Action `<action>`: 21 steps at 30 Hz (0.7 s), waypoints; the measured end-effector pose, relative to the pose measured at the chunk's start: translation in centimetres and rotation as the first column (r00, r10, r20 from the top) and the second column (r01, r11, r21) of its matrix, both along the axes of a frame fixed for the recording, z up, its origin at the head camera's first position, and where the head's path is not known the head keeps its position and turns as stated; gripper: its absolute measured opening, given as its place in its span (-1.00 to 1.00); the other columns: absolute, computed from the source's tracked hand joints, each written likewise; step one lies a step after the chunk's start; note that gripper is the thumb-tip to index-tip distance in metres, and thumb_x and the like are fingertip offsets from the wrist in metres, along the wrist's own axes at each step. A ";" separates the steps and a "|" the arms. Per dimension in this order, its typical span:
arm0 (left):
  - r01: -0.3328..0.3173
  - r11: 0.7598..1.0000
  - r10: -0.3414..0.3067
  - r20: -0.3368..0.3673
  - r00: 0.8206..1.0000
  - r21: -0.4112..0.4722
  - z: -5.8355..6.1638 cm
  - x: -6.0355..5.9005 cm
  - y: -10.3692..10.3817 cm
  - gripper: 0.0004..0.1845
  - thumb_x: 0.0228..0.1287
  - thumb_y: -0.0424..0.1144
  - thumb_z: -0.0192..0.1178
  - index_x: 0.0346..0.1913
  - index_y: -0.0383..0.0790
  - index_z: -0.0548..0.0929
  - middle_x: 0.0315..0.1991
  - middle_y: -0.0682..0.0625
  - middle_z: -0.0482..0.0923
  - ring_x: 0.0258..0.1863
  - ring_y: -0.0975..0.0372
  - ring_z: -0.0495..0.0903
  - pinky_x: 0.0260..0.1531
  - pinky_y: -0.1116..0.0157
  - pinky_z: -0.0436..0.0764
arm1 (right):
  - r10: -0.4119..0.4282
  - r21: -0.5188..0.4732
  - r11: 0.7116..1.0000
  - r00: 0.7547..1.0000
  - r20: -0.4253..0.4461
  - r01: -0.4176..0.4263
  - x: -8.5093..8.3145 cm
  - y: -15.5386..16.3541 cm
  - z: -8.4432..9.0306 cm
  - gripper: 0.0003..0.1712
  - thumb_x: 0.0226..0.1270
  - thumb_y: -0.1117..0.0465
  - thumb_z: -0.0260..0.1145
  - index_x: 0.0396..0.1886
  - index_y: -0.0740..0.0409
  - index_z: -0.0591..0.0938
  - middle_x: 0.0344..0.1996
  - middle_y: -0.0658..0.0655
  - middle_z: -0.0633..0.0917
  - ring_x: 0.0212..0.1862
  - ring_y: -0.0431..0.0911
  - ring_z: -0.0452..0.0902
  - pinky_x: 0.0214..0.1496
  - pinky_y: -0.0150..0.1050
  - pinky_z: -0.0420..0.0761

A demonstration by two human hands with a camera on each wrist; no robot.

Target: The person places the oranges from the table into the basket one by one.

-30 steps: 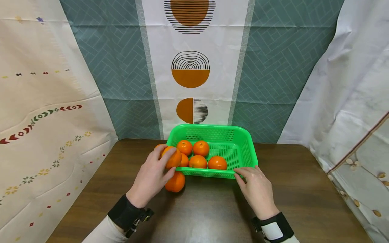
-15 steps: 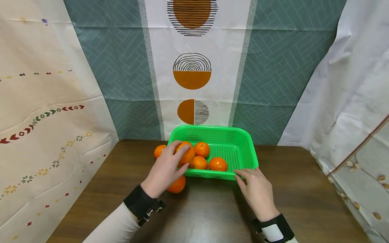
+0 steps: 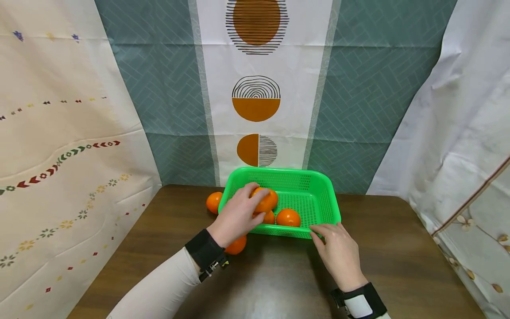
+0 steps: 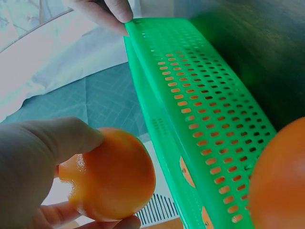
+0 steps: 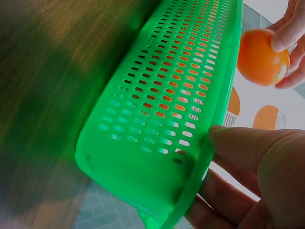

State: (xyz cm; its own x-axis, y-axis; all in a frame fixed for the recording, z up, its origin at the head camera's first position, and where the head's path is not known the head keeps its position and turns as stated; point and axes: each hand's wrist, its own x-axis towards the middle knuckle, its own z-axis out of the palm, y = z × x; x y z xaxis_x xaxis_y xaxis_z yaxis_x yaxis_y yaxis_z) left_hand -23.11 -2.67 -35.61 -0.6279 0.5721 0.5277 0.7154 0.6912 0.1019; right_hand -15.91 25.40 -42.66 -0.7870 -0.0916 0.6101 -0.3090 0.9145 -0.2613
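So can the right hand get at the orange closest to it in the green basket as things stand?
Probably yes, once the right hand lets go of the rim of the green basket. The orange sits just inside the near side, uncovered from above, with the left hand off to its left.

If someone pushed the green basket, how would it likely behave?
The green basket itself is probably light for its size, its sides being full of holes. It would likely slide rather than tip, being low and wide. The round orange nearest its bare right end may roll that way.
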 end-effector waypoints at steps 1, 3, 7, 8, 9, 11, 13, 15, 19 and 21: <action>0.008 1.000 -0.008 0.003 1.000 -0.002 0.1 -0.1 0.3 -0.44 0.21 -0.19 0.39 0.28 -0.08 0.52 0.18 -0.16 0.40 0.00 0.03 0.47 0.00 0.17 0.54 | 0.000 0.001 1.000 1.000 0.000 0.000 0.0 0.0 0.0 -0.73 0.16 0.17 0.57 -0.11 0.04 0.82 -0.22 0.06 0.79 -0.11 0.02 0.72 0.30 0.20 0.43; 0.023 1.000 -0.023 0.012 1.000 -0.004 0.4 -0.2 0.7 -0.43 0.21 -0.20 0.38 0.29 -0.10 0.52 0.17 -0.16 0.42 -0.04 0.05 0.48 -0.05 0.18 0.56 | -0.001 0.003 1.000 1.000 -0.001 0.001 0.0 0.0 -0.1 -0.73 0.16 0.17 0.57 -0.11 0.04 0.82 -0.21 0.06 0.79 -0.11 0.01 0.72 0.30 0.20 0.43; 0.017 1.000 -0.016 0.055 0.998 -0.022 0.9 -0.9 1.6 -0.42 0.24 -0.17 0.38 0.32 -0.10 0.50 0.17 -0.15 0.43 -0.09 0.07 0.49 -0.10 0.22 0.57 | 0.000 0.007 1.000 1.000 -0.008 0.000 0.1 0.0 -0.1 -0.73 0.17 0.17 0.57 -0.11 0.03 0.82 -0.22 0.06 0.79 -0.13 0.01 0.72 0.29 0.21 0.44; 0.011 1.000 -0.009 0.073 0.997 -0.029 1.0 -1.1 1.8 -0.42 0.25 -0.16 0.38 0.33 -0.10 0.49 0.18 -0.16 0.43 -0.08 0.08 0.49 -0.10 0.22 0.58 | -0.001 0.006 1.000 1.000 -0.009 0.001 0.1 0.0 -0.2 -0.73 0.17 0.17 0.57 -0.11 0.03 0.82 -0.22 0.05 0.79 -0.13 0.01 0.73 0.29 0.21 0.44; 0.003 0.999 0.001 0.091 0.996 -0.036 1.1 -1.4 2.0 -0.41 0.26 -0.15 0.37 0.34 -0.09 0.49 0.19 -0.16 0.42 -0.07 0.07 0.49 -0.11 0.22 0.58 | -0.002 0.005 1.000 1.000 -0.009 0.002 0.0 0.0 -0.2 -0.74 0.17 0.17 0.56 -0.11 0.03 0.82 -0.23 0.05 0.79 -0.13 0.00 0.73 0.29 0.20 0.44; -0.019 0.998 0.026 0.131 0.991 -0.052 1.2 -1.9 2.5 -0.41 0.28 -0.13 0.36 0.36 -0.06 0.48 0.22 -0.16 0.40 -0.04 0.07 0.49 -0.13 0.22 0.59 | -0.002 0.003 1.000 1.000 -0.007 0.002 0.0 -0.1 -0.2 -0.74 0.18 0.17 0.56 -0.11 0.03 0.82 -0.23 0.05 0.79 -0.13 0.00 0.73 0.30 0.20 0.43; -0.034 0.997 0.044 0.168 0.985 -0.065 1.3 -2.3 2.9 -0.40 0.30 -0.11 0.34 0.38 -0.04 0.46 0.25 -0.16 0.39 -0.02 0.06 0.50 -0.15 0.21 0.61 | -0.003 0.001 1.000 1.000 0.000 0.003 0.0 -0.1 -0.1 -0.74 0.18 0.16 0.56 -0.11 0.03 0.82 -0.22 0.04 0.79 -0.12 0.00 0.72 0.31 0.21 0.43; -0.041 0.996 0.056 0.198 0.979 -0.080 1.3 -2.7 3.5 -0.40 0.31 -0.10 0.33 0.39 -0.02 0.45 0.27 -0.15 0.38 0.00 0.05 0.50 -0.16 0.20 0.61 | -0.006 0.000 1.000 1.000 0.007 0.006 0.0 0.0 -0.1 -0.74 0.18 0.16 0.56 -0.11 0.03 0.82 -0.22 0.04 0.79 -0.11 0.00 0.72 0.31 0.21 0.42; -0.046 0.993 0.070 0.241 0.968 -0.105 1.4 -3.5 4.6 -0.38 0.32 -0.07 0.32 0.42 0.02 0.44 0.27 -0.13 0.38 0.00 0.07 0.51 -0.13 0.19 0.61 | -0.007 -0.002 1.000 1.000 0.015 0.007 0.0 0.1 -0.2 -0.73 0.18 0.16 0.56 -0.10 0.03 0.82 -0.21 0.04 0.79 -0.10 0.00 0.72 0.31 0.20 0.42; -0.045 0.993 0.071 0.258 0.964 -0.105 1.5 -3.8 5.2 -0.38 0.33 -0.07 0.33 0.42 0.01 0.43 0.25 -0.12 0.39 0.00 0.08 0.52 -0.09 0.18 0.60 | -0.006 -0.002 1.000 1.000 0.014 0.006 0.1 0.2 -0.1 -0.73 0.18 0.16 0.56 -0.10 0.03 0.82 -0.21 0.04 0.79 -0.10 0.00 0.72 0.31 0.21 0.42</action>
State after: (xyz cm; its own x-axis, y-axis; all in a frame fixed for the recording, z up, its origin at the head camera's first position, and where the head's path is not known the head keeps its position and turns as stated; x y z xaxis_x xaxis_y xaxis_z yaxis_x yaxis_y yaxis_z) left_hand -26.92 2.48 -34.07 -0.7700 0.5709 0.2850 0.6313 0.7466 0.2100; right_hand -15.86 25.57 -42.81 -0.7958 -0.0855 0.5995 -0.2998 0.9158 -0.2673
